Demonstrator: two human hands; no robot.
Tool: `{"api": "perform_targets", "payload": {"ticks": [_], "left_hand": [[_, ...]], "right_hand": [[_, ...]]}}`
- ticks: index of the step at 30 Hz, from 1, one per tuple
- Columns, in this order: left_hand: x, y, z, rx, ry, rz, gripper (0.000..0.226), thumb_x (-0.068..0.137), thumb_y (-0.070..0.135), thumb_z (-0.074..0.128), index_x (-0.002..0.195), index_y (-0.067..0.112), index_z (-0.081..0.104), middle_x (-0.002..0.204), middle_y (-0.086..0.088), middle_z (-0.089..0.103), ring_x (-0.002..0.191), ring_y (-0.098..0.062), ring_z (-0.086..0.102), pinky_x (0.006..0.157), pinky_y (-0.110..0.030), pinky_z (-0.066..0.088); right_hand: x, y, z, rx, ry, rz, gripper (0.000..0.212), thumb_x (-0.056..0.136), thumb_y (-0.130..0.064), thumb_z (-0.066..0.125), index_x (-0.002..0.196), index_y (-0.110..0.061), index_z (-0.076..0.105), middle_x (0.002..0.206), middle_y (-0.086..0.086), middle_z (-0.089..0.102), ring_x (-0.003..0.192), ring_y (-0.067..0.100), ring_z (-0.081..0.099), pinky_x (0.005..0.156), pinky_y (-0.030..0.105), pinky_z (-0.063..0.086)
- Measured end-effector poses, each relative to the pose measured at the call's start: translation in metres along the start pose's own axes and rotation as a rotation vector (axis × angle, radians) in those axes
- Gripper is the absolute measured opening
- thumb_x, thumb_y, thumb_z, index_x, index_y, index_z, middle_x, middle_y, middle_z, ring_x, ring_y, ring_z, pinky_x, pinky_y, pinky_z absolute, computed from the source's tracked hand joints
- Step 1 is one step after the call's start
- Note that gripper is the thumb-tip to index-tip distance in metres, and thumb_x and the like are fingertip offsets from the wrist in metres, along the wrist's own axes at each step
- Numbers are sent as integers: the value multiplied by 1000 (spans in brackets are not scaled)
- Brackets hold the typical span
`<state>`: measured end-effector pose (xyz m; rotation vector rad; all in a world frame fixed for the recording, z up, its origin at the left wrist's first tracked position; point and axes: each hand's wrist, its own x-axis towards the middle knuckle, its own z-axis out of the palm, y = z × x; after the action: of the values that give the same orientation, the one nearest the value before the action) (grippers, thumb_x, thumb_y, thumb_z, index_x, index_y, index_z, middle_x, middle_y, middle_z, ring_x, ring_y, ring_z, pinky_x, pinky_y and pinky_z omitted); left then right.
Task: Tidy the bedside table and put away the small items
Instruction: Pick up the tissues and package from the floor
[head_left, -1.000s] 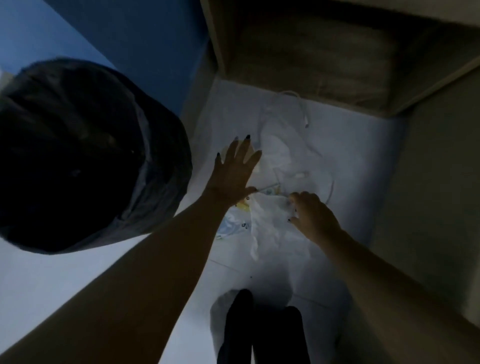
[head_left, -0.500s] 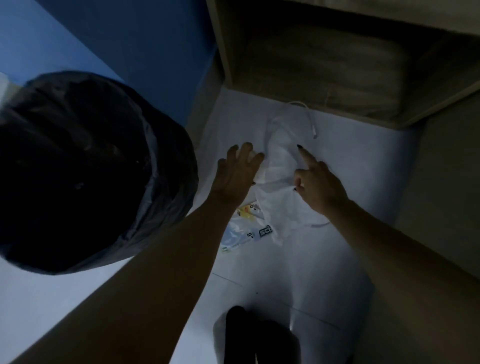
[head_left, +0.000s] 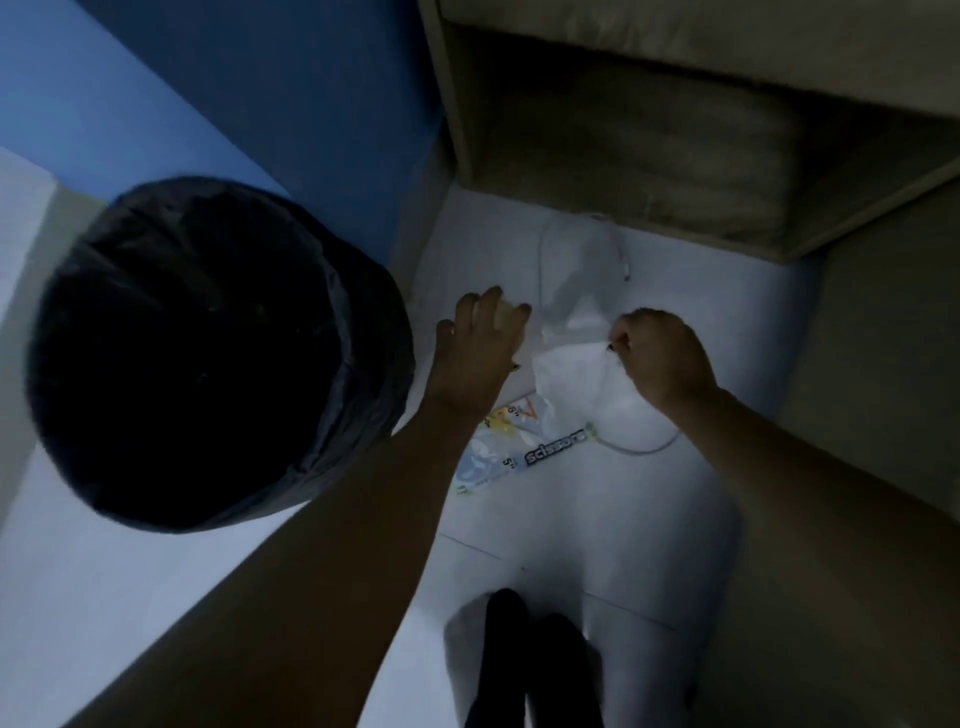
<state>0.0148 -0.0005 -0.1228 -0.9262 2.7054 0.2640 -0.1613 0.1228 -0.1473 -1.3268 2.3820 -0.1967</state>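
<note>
Head view: pinching white tissue (head_left: 569, 371) with right hand (head_left: 667, 358), forefinger no longer pointing. Curling left hand (head_left: 480, 353) round pale scrap (head_left: 508, 318).

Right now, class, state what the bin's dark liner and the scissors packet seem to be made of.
Bin liner: thin dark plastic film, faintly glossy, by its crinkled folds. Scissors packet: likely printed card or plastic, smooth; lettering shows, dimness leaves it open.

Dim light: blue wall (head_left: 249, 93), white tiled floor (head_left: 727, 322) — beige open shelf (head_left: 649, 156) beyond.
</note>
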Motion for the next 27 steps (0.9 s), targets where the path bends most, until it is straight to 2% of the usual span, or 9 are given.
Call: {"api": "perform_targets", "payload": {"ticks": [5,7,11,13,16,20,23,25,27], "left_hand": [[-34,22,-118,-2,2,37,92,41,46,90,121,20,52,119,-10,63,100,-30,64,68,-40,57],[-51,32,-180,-51,17,45,91,38,49,90,118,21,57,117,-7,64,98,-27,65,65,-36,56],[-79,47,-278,-94,31,74,97,34,51,90,118,24,51,116,-3,65,98,-24,66,62,-34,56],[-81,50,-316,-112,41,87,99,34,50,92,119,22,49,115,-4,65,98,-25,66,63,-35,57],[-59,54,-385,-107,112,110,97,33,45,93,117,21,51,112,-5,67,95,-24,68,62,-34,58],[14,66,-462,-125,269,136,80,47,37,90,119,13,62,121,-12,64,102,-33,65,66,-43,59],[79,81,-509,-134,372,144,72,60,31,85,122,8,57,124,-16,59,106,-37,61,70,-44,58],[124,90,-530,-177,454,141,64,68,24,79,122,3,51,124,-21,56,108,-40,57,79,-46,55],[158,95,-545,-286,523,94,61,75,20,73,127,3,47,127,-21,51,114,-39,50,89,-48,49]], "right_hand": [[-45,-23,-124,1,-18,76,8,83,-9,65,80,-6,71,81,17,69,78,35,62,65,36,52],[-68,-35,-182,10,-22,109,6,77,-8,69,71,-8,69,73,16,68,71,34,64,60,34,51],[-103,-55,-287,15,-91,174,18,61,-9,82,58,-13,65,56,6,65,52,26,64,47,25,48],[-107,-68,-336,48,-74,209,5,76,-14,73,73,-12,70,73,8,71,71,28,68,61,30,51],[-93,-73,-412,74,-42,264,16,91,-23,56,96,-17,70,99,3,70,95,23,66,76,29,47],[-43,-59,-503,70,122,249,16,91,-26,53,94,-20,67,100,5,69,94,28,65,70,29,43],[4,-43,-560,49,265,211,16,90,-21,53,87,-16,68,89,11,69,78,31,64,60,24,35],[40,-31,-587,60,343,188,17,90,-18,52,87,-13,68,84,11,68,66,25,57,54,22,33],[71,-21,-603,97,403,174,17,90,-17,52,88,-12,68,85,11,69,70,27,61,58,23,37]]}}
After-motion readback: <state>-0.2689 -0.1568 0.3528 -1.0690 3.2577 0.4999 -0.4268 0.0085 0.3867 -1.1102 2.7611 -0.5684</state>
